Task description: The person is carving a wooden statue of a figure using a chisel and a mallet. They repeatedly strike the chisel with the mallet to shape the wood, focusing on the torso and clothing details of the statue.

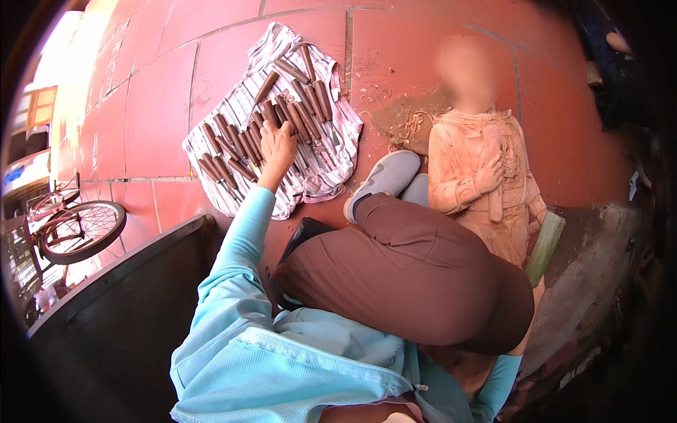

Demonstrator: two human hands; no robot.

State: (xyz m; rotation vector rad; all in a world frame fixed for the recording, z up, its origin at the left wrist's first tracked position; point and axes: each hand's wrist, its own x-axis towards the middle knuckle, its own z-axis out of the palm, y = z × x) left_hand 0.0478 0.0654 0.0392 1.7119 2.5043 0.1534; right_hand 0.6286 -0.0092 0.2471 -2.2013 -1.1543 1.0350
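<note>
My left hand (278, 149) reaches in among the wood-handled carving chisels (301, 121). Its fingers are curled closed at a brown handle near the middle of the spread. Several chisels lie side by side on a striped cloth (336, 169) on the floor. To my right lies a carved wooden figure (462, 166) in a robe, its hands at its chest. My right hand (539, 290) is low at the right beyond my knee, which hides its fingers. A greenish wooden block (546, 240) rises right beside it; whether the hand grips it does not show.
Wood shavings (410, 125) lie on a flat brown piece beside the figure's shoulder. A dark panel (127, 303) stands at my left, with a bicycle wheel (83, 231) beyond it. Red tiles (395, 35) cover the floor. Someone in dark clothing (599, 56) is at the far right.
</note>
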